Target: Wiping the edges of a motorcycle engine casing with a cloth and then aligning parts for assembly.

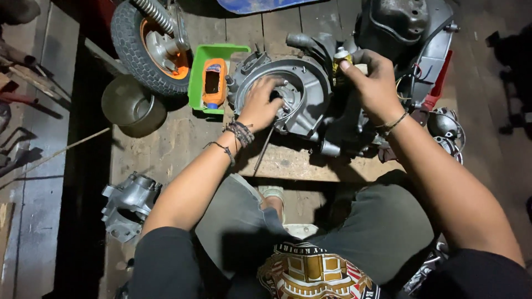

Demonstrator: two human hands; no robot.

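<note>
The left hand [260,105] is reaching into the round opening of the grey engine case [302,88], its fingers curled onto the parts inside. The right hand [374,83] is gripping a small yellowish bottle [339,58] just above the case. The engine is sitting on a wooden platform [183,144]. A green tray [197,77] holding an orange bottle [213,83] is lying just beside it, near a wheel [141,47] and a metal pot [130,105].
</note>
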